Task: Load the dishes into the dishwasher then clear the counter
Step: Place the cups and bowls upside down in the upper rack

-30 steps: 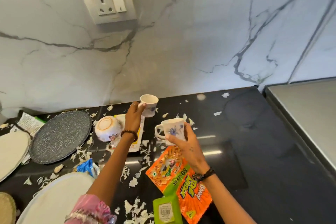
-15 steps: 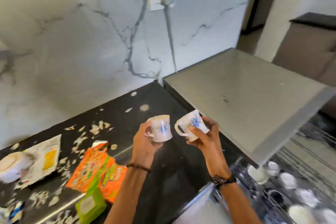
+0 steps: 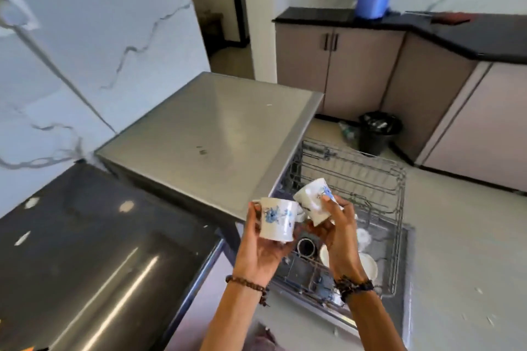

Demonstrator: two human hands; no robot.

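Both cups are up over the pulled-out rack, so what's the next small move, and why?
Probably lower the right hand and set its tilted cup into a bare part of the dishwasher rack just below. Each hand grips a cup, the left hand holding the other cup, and white dishes already fill the nearer part.

Home kitchen: dishwasher [image 3: 222, 134], cabinets [image 3: 336, 71]

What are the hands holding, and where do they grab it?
Each holds a cup by its sides: the left hand grips one cup, the right hand grips the other cup.
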